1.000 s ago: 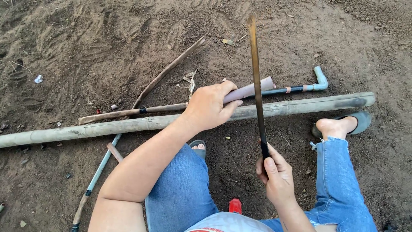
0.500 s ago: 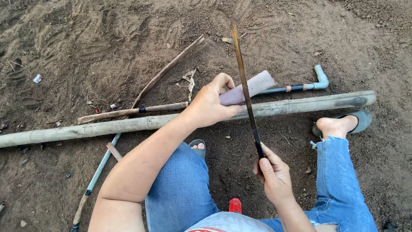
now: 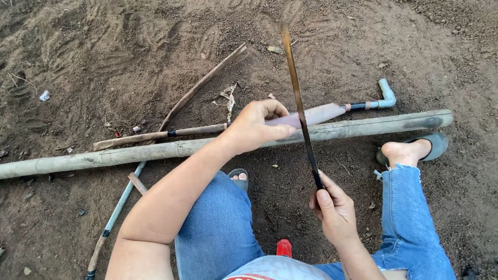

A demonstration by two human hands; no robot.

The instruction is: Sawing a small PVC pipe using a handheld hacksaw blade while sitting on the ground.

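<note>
The left hand [image 3: 257, 127] was wrapped around a thin stick [image 3: 311, 115], its grip closed on the pale, shaved part, thumb underneath and fingers curled over the top. The stick lay almost level just above the ground, running from a dark brown end at the left to a taped end at the right, where it met a light blue pipe elbow [image 3: 385, 93]. The right hand [image 3: 334, 210] was clenched around the dark handle of a long blade [image 3: 296, 98], the thumb lying along the handle; the blade pointed away from the person and crossed the stick just right of the left hand's fingers, touching or nearly touching the shaved wood. A thick pole [image 3: 207, 146] lay on the dirt [image 3: 104, 52] just this side of the stick, roughly parallel to it. A second thin stick [image 3: 202, 83] slanted off to the upper left. Both knees in blue jeans [image 3: 218, 228] framed the hands, and the right foot in a sandal [image 3: 433, 144] rested by the pole's right end.
</note>
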